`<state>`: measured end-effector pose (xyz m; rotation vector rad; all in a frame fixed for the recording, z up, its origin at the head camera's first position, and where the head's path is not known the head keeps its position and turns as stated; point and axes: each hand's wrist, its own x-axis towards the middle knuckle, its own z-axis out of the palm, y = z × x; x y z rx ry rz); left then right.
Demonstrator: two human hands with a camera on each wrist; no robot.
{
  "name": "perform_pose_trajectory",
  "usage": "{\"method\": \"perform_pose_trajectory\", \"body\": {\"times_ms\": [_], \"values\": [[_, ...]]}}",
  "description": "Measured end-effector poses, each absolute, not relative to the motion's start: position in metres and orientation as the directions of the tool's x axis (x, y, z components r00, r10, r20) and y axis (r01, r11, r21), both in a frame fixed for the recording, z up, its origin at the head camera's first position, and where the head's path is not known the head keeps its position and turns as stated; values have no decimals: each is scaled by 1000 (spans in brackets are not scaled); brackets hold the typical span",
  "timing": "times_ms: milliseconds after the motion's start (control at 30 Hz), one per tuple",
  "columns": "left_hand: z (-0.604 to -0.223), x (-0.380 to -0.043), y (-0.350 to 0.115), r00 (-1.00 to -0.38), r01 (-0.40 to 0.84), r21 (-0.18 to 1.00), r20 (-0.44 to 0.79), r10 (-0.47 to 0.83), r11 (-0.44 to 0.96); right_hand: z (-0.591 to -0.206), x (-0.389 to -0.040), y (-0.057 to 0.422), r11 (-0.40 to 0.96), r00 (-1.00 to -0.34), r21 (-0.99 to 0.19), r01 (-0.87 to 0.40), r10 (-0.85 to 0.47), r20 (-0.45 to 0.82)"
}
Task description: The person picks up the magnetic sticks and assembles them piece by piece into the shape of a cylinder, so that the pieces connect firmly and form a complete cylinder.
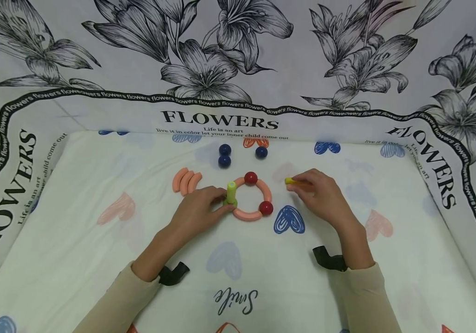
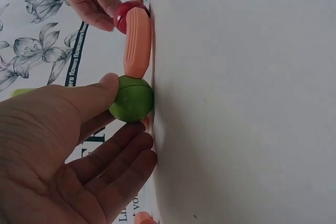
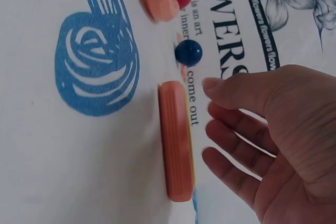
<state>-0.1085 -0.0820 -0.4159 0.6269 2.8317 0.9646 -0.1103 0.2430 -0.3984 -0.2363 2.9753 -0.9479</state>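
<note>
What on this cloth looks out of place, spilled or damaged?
Nothing looks spilled or damaged. The one odd detail: a green stick stands upright on the green ball in the left hand, while the ring's pink sticks lie flat.

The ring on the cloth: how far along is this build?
The ring already looks joined, a rod standing at its green ball. The left hand holds that ball; the right hand is near a stick. Probably left to add: three loose curved pieces and three blue balls.
</note>
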Motion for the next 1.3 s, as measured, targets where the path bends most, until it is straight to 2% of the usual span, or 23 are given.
{"method": "perform_pose_trajectory", "body": {"times_ms": [300, 700, 1300], "values": [[-416, -108, -83, -911, 357, 607, 58, 409, 710, -407, -112, 247, 868, -994, -489, -80, -104, -21], [-416, -110, -82, -909, 359, 612, 59, 411, 705, -407, -114, 245, 908, -998, -417, -38, -55, -29], [-416, -107, -81, -909, 362, 596, 57, 412, 717, -400, -110, 242, 935, -997, -354, -10, -38, -71]]}}
